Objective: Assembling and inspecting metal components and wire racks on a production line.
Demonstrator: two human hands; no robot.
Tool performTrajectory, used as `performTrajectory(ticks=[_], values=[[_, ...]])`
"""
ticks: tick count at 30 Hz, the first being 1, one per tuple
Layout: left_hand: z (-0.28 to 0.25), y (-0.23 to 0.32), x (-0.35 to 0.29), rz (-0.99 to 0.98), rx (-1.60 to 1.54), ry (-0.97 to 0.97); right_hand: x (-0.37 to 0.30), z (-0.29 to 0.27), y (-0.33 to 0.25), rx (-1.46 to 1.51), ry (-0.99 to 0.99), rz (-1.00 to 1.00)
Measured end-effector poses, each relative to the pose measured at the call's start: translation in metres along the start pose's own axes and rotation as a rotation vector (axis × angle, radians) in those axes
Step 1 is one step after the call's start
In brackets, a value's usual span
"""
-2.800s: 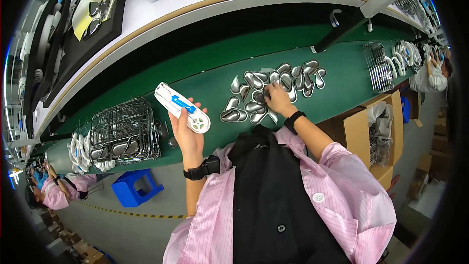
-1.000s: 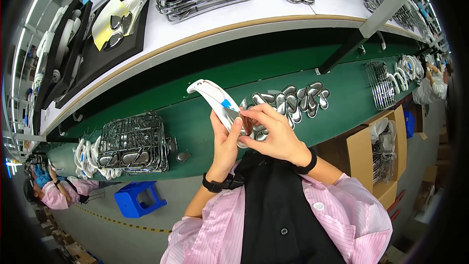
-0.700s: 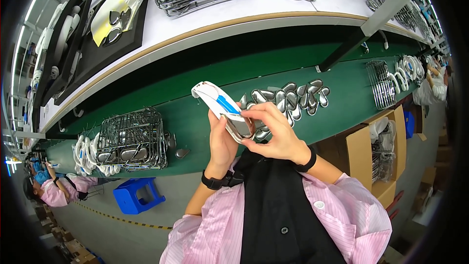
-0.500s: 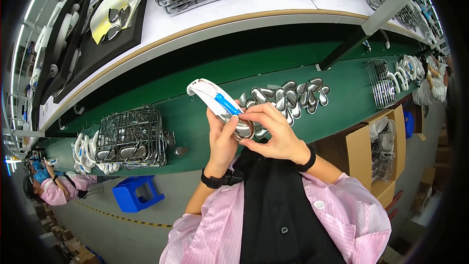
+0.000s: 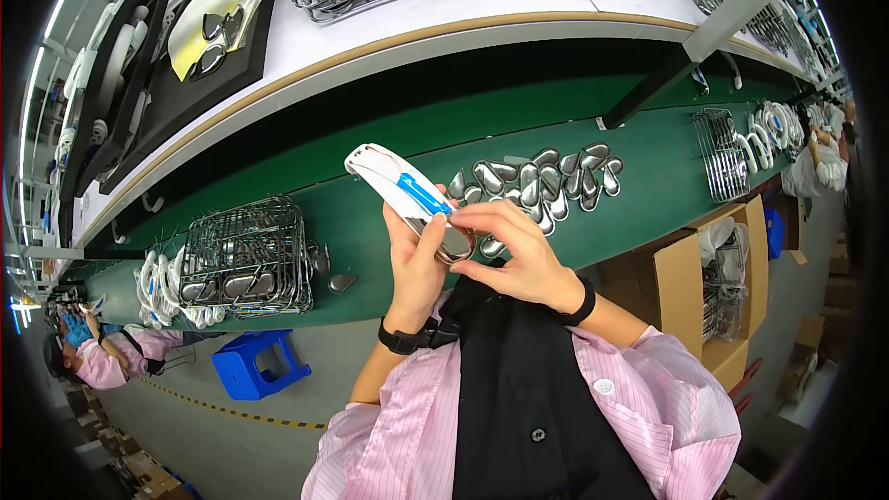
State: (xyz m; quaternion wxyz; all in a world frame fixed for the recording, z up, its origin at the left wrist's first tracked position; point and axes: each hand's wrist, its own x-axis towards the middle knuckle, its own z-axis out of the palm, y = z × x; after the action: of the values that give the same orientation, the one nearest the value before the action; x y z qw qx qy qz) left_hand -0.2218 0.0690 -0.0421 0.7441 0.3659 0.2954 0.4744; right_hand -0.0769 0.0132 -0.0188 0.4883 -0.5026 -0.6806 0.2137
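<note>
White casing [image 5: 381,173] is pinched by left hand [image 5: 417,264], chrome cover [image 5: 460,243] by right hand [image 5: 525,255]: seemingly being fitted, next likely needing alignment.

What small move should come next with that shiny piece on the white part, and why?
Probably a gentle press by the right hand on the chrome cover while the left hand steadies the white curved housing: the cover lies at the housing's near end, with the right hand's fingers at its edge. Whether it is fully seated isn't clear.
</note>
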Motion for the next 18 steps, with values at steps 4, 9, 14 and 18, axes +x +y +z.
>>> performTrajectory(ticks=[4,9,14,18], values=[[0.008,0.009,-0.003,0.007,-0.104,-0.014,-0.003,0.0,-0.006,0.195,0.092,0.304],[0.01,0.007,-0.001,0.055,-0.145,-0.067,0.003,0.005,-0.002,0.373,-0.302,0.58],[0.014,0.01,-0.001,0.144,-0.112,-0.096,0.0,0.022,0.002,0.535,-0.193,0.547],[0.015,0.015,-0.003,0.097,-0.094,-0.117,-0.003,0.024,0.002,0.532,-0.147,0.485]])
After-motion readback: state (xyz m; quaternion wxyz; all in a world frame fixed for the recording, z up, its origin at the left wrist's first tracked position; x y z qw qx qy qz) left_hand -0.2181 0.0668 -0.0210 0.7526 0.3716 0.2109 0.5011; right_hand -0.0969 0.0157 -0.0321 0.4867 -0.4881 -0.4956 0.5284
